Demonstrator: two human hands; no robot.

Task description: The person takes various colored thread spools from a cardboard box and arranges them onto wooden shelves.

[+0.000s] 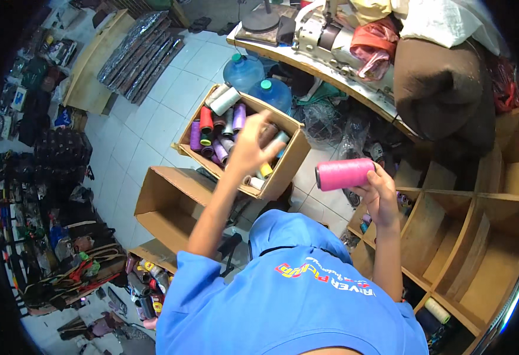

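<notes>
My right hand (382, 198) is closed round the near end of a large pink thread spool (343, 175), held up in the air and lying roughly sideways. My left hand (250, 144) hovers over a cardboard box (284, 167), its fingers apart with nothing seen in them. Several thread spools fill that box: a red spool (206, 119), a purple spool (195, 135), a white spool (225, 101) lying on top near the far edge, and a yellow spool (266, 170). My left hand and forearm hide some of the spools.
Another opened cardboard box (165, 213) sits nearer on the left. Wooden shelving (437, 236) stands at the right. Beyond the spool box are blue water jugs (243, 72) and a table with a sewing machine (324, 35). More spools (150, 284) lie at lower left.
</notes>
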